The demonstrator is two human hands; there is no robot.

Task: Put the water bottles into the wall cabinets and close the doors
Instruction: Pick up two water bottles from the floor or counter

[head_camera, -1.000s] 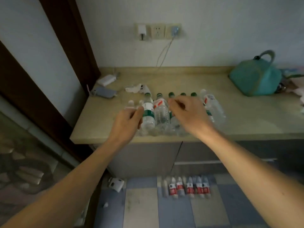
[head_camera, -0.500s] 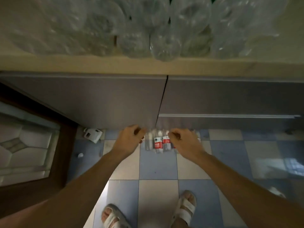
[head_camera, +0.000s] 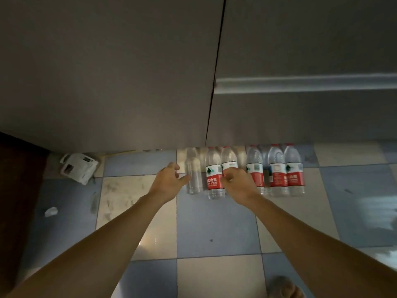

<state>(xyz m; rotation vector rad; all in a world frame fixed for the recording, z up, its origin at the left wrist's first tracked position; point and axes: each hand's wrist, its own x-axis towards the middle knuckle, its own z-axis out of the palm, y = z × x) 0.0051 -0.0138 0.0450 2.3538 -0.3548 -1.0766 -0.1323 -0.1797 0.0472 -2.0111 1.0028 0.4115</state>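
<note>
Six bottles (head_camera: 245,171) in a row on the floor (head_camera: 214,229), right at the foot of closed cabinet doors (head_camera: 129,72); none stored yet, so likely the whole job left. Left hand (head_camera: 169,183) just beside the unlabelled bottle (head_camera: 193,175), grip loose and spread, holding nothing. Right hand (head_camera: 238,183) over the third bottle (head_camera: 229,160), fingers curled; grasp or not, cannot tell. Crumpled box (head_camera: 78,167) off left.

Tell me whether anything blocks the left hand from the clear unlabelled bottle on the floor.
Nothing visible does. The left hand is open right beside the clear unlabelled bottle, its thumb reaching toward the bottle's side. Only bare floor tile lies around it; the red-labelled bottle stands on the far side.
</note>
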